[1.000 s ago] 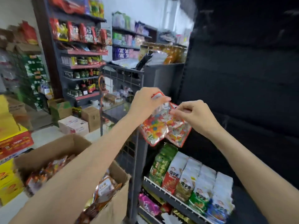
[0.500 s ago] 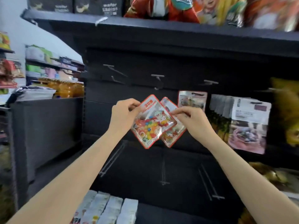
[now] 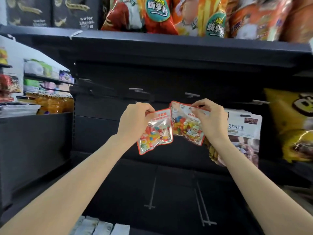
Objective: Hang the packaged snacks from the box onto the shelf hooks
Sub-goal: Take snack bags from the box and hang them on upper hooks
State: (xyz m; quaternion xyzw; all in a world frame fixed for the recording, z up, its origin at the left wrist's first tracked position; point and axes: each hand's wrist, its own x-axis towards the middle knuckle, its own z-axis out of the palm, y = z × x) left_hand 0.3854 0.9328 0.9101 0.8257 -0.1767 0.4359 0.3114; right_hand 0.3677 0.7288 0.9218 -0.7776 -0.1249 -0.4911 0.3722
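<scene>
I hold two red-edged candy packets in front of the black shelf back. My left hand (image 3: 134, 122) pinches the top of the left candy packet (image 3: 155, 133). My right hand (image 3: 210, 121) pinches the top of the right candy packet (image 3: 185, 126), raised a little higher. Just above my hands, bare metal hooks stick out: a middle hook (image 3: 136, 89) and a right hook (image 3: 192, 94). The box is out of view.
Hanging white milk-candy packs (image 3: 242, 128) sit right of my right hand, yellow bags (image 3: 294, 126) farther right. Snack bags (image 3: 186, 16) fill the top shelf (image 3: 152, 43). Lower bare hooks (image 3: 149, 206) jut out below. White packs (image 3: 101, 227) lie at the bottom.
My view swung from the box and side rack up to the hook wall. The two packets, overlapped before, are now pulled apart, one in each hand, and raised toward the hooks.
</scene>
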